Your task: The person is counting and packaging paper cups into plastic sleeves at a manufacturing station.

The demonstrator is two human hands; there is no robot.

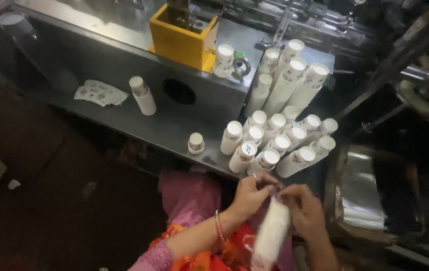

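My left hand [251,193] and my right hand [302,208] meet over my lap and both pinch the top end of a long white bagged stack of paper cups [272,236]. The stack slants down toward me and looks wrapped in clear plastic. A bracelet circles my left wrist. Just beyond my hands, several upside-down stacks of white printed paper cups [275,143] stand packed together on the grey metal machine table [124,65].
Taller cup stacks [287,80] lean at the back of the table. A single stack [142,95], a short stack [196,143] and flat printed blanks [100,93] lie further left. A yellow box-shaped machine part [182,37] stands behind. Clear plastic sheeting [362,190] hangs at the right.
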